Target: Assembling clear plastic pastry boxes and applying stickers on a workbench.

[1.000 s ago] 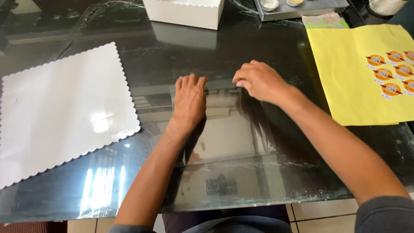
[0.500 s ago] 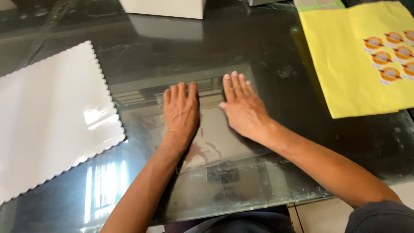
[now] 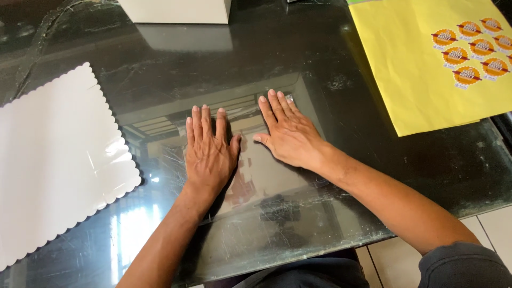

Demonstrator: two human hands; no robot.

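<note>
Near edge: dark glass worktop [image 3: 160,80], scratched and reflective, tiled floor showing past its front right corner.

Clear plastic sheet [image 3: 266,176] lies flat on the worktop, centred in front of the person, reaching from near the front edge back to just past the fingertips. Hard to trace its edges against the glass; the far right corner shows as a faint crease.

Left hand [image 3: 209,152]: palm down on the sheet, fingers straight and close together, thumb out to the right. Grip flat and open, holding nothing, pressing only.

Right hand [image 3: 288,133]: palm down just beside the left, angled to the upper left, fingers spread slightly, tips at the sheet's far edge. Also flat, nothing grasped. The two hands are near but apart.

Left of the hands: white scalloped-edge card [image 3: 48,160], flat, apart from the sheet.

Far right: yellow paper [image 3: 405,69], flat, carrying a cluster of round orange stickers [image 3: 469,48] at its far corner.

Far centre: white box [image 3: 176,10], cut off by the frame top, mirrored in the glass.
</note>
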